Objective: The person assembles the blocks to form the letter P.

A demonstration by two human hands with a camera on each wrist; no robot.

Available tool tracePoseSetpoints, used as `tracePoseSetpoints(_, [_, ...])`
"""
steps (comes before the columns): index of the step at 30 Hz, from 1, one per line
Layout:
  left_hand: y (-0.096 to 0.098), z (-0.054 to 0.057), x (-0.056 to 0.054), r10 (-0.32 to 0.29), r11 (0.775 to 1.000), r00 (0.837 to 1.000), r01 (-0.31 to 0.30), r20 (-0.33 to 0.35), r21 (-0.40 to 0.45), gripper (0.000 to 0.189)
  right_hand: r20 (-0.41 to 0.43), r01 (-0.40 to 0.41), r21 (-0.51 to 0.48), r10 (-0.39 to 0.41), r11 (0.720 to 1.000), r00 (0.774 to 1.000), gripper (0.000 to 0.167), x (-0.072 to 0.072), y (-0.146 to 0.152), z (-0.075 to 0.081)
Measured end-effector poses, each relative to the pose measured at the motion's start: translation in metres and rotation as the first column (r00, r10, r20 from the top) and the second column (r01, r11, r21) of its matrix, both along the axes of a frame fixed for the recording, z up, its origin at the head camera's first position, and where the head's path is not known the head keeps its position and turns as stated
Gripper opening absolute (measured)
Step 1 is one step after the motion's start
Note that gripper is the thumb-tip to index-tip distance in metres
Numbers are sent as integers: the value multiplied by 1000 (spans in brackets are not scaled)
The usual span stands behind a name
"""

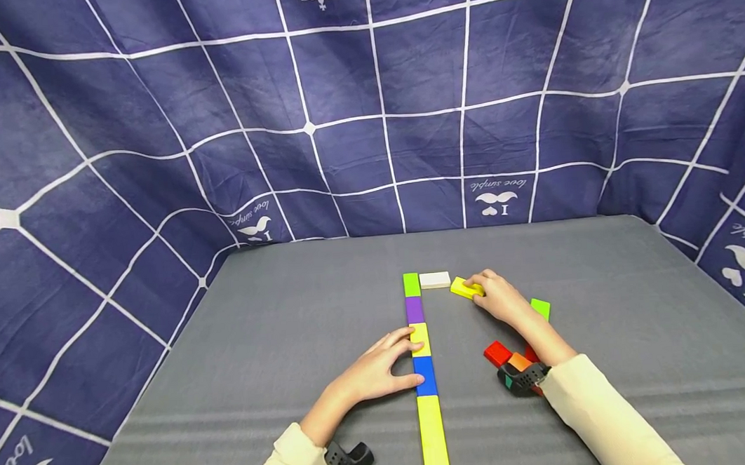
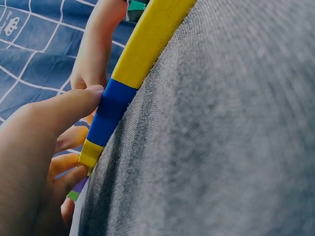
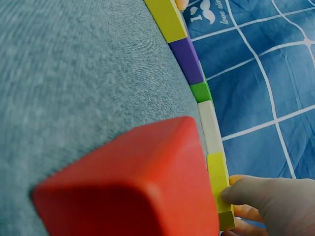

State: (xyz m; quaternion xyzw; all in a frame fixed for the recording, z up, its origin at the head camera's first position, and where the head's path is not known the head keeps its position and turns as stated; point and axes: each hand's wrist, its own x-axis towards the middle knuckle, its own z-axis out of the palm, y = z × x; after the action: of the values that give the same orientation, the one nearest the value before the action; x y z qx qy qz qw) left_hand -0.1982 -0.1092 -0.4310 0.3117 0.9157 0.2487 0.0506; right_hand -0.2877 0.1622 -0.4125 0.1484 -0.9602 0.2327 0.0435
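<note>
A row of blocks runs up the middle of the table: a long yellow block [image 1: 433, 436], a blue block [image 1: 425, 376], a yellow block [image 1: 419, 339], a purple block [image 1: 415, 309] and a green block [image 1: 411, 284]. My left hand [image 1: 380, 369] rests against this row, fingertips on the upper yellow block and thumb at the blue one. A white block [image 1: 435, 280] lies crosswise beside the green end. To its right my right hand [image 1: 501, 301] pinches another yellow block [image 1: 462, 288], slightly angled; its end meets the white block in the right wrist view.
Right of the row, partly under the right forearm, lie a red block [image 1: 497, 354], an orange block [image 1: 518, 362] and a green block [image 1: 541, 308]. A red block [image 3: 128, 182] looms large in the right wrist view. A blue checked cloth [image 1: 431, 138] hangs behind the grey table [image 1: 287, 300].
</note>
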Motion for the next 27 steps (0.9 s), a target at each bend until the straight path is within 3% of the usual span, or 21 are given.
tracePoseSetpoints(15, [-1, 1, 0, 5, 1000, 1000, -5, -18, -1, 52, 39, 38, 40, -40, 998, 998, 34, -3, -1, 2])
tracePoseSetpoints(27, [-1, 2, 3, -20, 1000, 1000, 20, -1, 2, 51, -14, 103, -7, -103, 995, 995, 34, 0, 2, -7])
